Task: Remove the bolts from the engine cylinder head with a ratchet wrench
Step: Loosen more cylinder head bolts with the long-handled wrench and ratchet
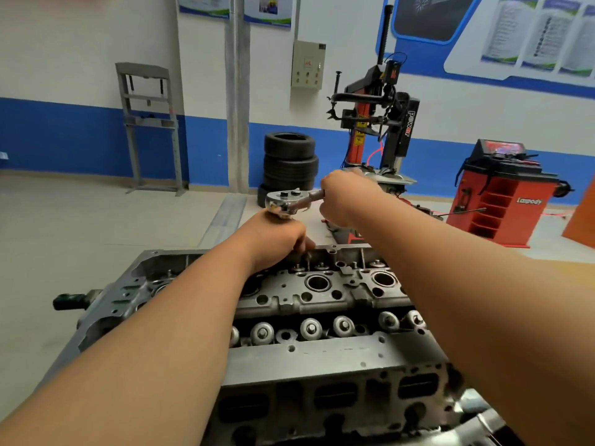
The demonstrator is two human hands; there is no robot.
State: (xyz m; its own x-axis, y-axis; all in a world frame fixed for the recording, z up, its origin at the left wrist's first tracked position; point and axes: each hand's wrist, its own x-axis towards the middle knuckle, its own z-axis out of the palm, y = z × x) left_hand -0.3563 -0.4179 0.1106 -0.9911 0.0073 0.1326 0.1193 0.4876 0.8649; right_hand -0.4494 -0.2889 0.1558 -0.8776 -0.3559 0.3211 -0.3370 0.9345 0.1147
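The ratchet wrench (287, 202) sits above the far edge of the cylinder head (309, 352), handle gripped by the right hand (346, 197), the left hand (277, 238) curled directly beneath its head (what it holds is hidden), tyres (289, 162) beyond.

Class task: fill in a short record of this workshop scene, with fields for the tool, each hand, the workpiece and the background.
Tool: ratchet wrench, held level above the far edge of the workpiece
Right hand: fingers wrapped round the wrench handle
Left hand: curled directly under the wrench head, gripping the part below it, which is hidden in the fist
Workpiece: engine cylinder head, bare metal, top side exposed
Background: stacked tyres, tyre changer, red cabinet machine
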